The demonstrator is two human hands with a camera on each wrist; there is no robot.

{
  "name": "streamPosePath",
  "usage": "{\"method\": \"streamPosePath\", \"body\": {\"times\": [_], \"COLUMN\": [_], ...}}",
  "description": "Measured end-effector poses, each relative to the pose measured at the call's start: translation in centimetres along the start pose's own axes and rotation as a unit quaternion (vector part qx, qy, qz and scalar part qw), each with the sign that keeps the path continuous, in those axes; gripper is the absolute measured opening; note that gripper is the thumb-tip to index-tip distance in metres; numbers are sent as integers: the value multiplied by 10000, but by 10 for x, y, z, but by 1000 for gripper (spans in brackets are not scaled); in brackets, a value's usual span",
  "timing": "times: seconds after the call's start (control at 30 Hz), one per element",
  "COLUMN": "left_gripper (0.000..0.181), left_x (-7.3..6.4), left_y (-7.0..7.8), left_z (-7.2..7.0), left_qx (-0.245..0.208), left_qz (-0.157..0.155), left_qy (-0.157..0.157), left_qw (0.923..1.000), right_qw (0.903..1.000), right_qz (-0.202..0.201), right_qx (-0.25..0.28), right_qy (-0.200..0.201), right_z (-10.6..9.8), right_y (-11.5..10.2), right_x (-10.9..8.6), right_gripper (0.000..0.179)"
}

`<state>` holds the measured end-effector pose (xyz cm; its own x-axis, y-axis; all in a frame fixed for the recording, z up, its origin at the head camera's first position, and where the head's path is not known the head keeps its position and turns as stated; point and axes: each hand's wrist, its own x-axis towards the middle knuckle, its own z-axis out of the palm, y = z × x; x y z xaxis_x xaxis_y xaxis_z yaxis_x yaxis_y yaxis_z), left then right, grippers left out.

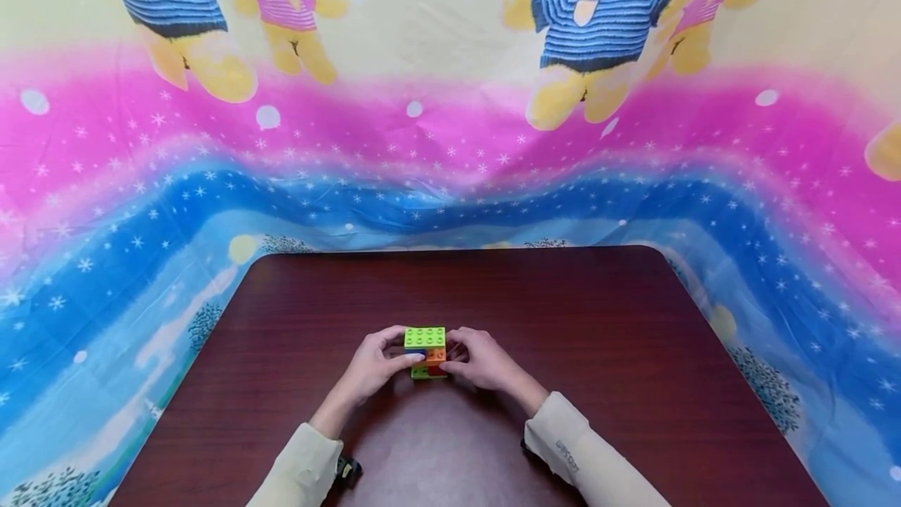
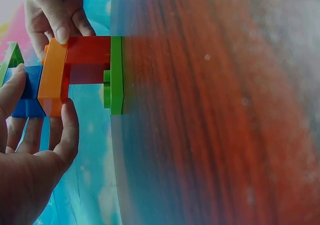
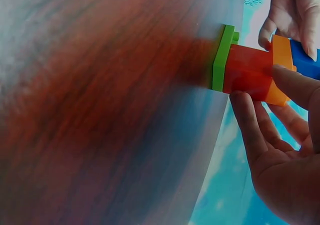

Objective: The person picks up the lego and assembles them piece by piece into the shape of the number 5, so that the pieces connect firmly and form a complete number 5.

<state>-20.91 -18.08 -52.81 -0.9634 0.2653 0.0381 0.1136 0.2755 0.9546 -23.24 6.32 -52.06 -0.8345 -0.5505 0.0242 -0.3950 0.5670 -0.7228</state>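
A small tower of toy building bricks stands on the table between both hands. At its bottom is a thin green piece [image 2: 116, 75], with a red brick [image 3: 247, 70] on one side of it. An orange brick [image 2: 54, 75] lies across the red one, and a blue brick [image 2: 31, 87] sits over the orange. Topping the tower is a light green studded piece [image 1: 425, 336]. My left hand [image 1: 371, 366] grips the tower from the left, thumb on the blue brick. From the right my right hand [image 1: 486, 358] holds it, thumb at the orange brick and a fingertip against the red one.
The dark red-brown wooden table [image 1: 563, 303] has rounded far corners. Behind and beside it hangs a cloth [image 1: 450, 131] printed with bears and snowflakes. A black strap device [image 1: 348, 471] shows at the left sleeve cuff.
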Motion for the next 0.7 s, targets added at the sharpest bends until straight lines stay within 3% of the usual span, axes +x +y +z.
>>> {"method": "streamPosePath", "body": {"times": [0.3,0.7], "left_gripper": [42,40], "left_x": [0,-3], "left_y": [0,3], "left_z": [0,2], "left_qx": [-48,327], "left_qz": [25,230], "left_qy": [-41,-7], "left_qw": [10000,9992], "right_qw": [10000,10000], "right_qz": [74,59], "right_qx": [-36,-6], "right_qy": [28,-10], "right_z": [0,-1], "right_y": [-1,-4], "right_x": [1,0], "right_gripper": [29,28]}}
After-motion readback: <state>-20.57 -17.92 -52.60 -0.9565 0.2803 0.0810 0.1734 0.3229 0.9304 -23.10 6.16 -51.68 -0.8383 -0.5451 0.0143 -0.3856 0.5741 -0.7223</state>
